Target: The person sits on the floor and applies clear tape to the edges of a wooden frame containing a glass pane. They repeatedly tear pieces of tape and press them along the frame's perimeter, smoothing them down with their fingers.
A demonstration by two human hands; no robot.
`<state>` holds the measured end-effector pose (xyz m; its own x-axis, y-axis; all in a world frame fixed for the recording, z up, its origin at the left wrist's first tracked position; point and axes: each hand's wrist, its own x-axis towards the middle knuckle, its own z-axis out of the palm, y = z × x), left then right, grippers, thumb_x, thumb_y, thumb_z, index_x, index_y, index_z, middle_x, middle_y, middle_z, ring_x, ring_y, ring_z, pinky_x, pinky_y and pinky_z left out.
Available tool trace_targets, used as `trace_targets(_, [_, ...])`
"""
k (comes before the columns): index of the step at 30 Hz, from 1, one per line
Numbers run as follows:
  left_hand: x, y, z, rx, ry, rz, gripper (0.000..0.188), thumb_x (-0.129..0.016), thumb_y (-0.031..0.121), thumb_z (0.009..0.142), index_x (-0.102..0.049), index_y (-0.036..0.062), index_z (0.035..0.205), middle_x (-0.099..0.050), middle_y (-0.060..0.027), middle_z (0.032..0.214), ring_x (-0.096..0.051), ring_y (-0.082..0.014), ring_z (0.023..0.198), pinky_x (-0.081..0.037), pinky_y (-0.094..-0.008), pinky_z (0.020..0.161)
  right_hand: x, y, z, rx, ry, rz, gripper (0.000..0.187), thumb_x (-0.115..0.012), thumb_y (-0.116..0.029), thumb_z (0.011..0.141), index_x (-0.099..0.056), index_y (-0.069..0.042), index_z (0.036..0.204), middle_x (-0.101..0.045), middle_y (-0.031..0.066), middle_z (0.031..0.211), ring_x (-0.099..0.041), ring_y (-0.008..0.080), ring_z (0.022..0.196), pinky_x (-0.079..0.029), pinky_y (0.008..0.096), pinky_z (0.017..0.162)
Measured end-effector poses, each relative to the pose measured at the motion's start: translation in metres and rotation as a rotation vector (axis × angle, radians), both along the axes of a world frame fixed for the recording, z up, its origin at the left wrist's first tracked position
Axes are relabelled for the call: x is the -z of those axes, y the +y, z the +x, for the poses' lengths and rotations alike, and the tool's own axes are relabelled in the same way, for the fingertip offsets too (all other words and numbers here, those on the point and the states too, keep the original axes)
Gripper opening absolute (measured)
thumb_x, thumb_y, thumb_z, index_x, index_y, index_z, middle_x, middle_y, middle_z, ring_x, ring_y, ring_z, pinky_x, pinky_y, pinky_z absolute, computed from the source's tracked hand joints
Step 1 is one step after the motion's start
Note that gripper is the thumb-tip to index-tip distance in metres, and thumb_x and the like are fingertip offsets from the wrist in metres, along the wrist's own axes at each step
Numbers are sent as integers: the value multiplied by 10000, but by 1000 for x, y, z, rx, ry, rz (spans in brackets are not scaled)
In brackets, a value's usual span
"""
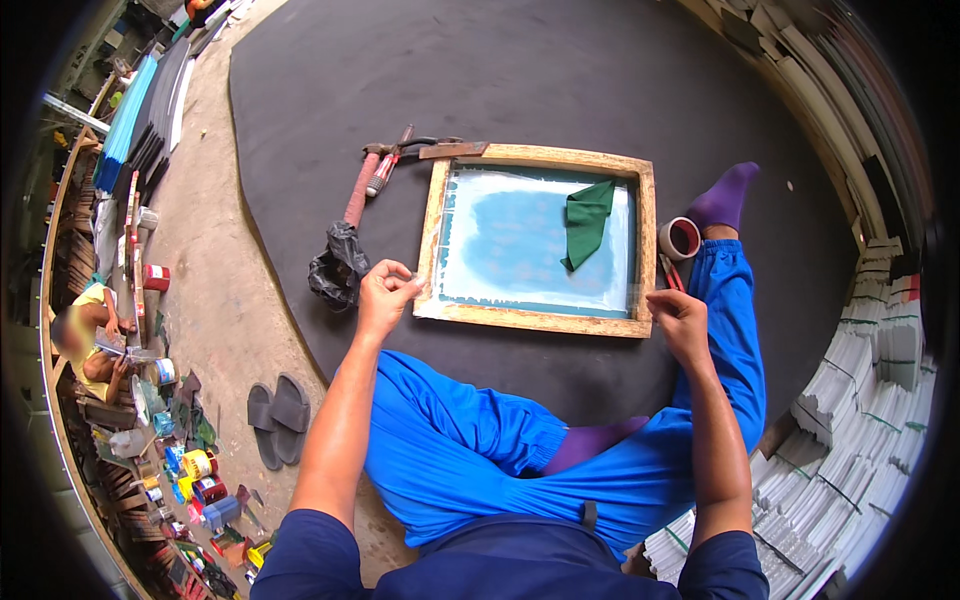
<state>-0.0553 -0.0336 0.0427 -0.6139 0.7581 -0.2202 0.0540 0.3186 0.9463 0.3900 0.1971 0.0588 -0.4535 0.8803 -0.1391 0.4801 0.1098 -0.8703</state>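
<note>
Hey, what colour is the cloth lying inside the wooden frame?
The cloth is dark green; it shows best in the head view.

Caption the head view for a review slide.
Left hand and right hand near the closer corners of a wood-framed screen, with green cloth lying on it.

- Rectangular pale-wood frame (530,318) on the flat black sheet (400,80), before the person.
- Folded dark-green cloth (588,222) on the right part of the pale-blue screen (510,235), inside the frame.
- Left of the frame: red-handled hammer (362,190), red-and-clear screwdriver (380,178) beside it, crumpled black plastic bag (340,265) at the handle's near end.
- Right of the frame: round red-cored tape roll (680,238), near the purple-socked foot (728,200).
- Left hand (387,298) by the frame's near-left corner; right hand (683,322) by its near-right.
</note>
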Motion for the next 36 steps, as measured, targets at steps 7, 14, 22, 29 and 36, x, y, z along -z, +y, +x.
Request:
trace_targets(7, [6, 0, -6, 175, -13, 86, 119, -802, 56, 881, -690, 36, 918, -737, -15, 819, -658, -51, 743, -509, -212, 696, 0, 4, -6, -55, -89, 85, 143, -748, -20, 879, -791, -10, 1015, -788, 115, 874, -741, 154, 764, -564, 291, 708])
trace_targets(14, [-3, 0, -9, 290, 241, -69, 91, -821, 93, 845, -748, 48, 877, -729, -8, 788, -614, -53, 666, -480, -238, 615, 6, 8, -5, -69, -195, 45, 160, -749, -24, 866, -799, -34, 1018, -787, 135, 878, -761, 183, 767, -575, 312, 706])
trace_targets(22, [2, 9, -3, 477, 621, -94, 90, -825, 93, 827, -783, 33, 879, -732, -105, 792, -645, -172, 622, -504, -293, 594, 26, 7, -3, -125, -286, 44, 183, -770, -82, 848, -805, -61, 1027, -784, 148, 945, -775, 269, 845, -588, 353, 748])
trace_targets(29, [7, 17, -3, 390, 490, -54, 98, -805, 46, 836, -795, 17, 929, -760, -128, 851, -708, -183, 695, -537, -294, 623, 14, 14, -13, -158, -374, 51, 172, -752, -84, 853, -802, -75, 1018, -772, 158, 951, -752, 339, 897, -578, 398, 806])
trace_targets(36, [10, 19, -5, 418, 504, -81, 113, -792, 35, 838, -793, 1, 946, -769, -146, 876, -737, -241, 764, -567, -324, 703, 18, 22, -14, -252, -428, 145, 136, -737, -106, 855, -784, -55, 972, -765, 157, 940, -743, 351, 909, -569, 424, 811])
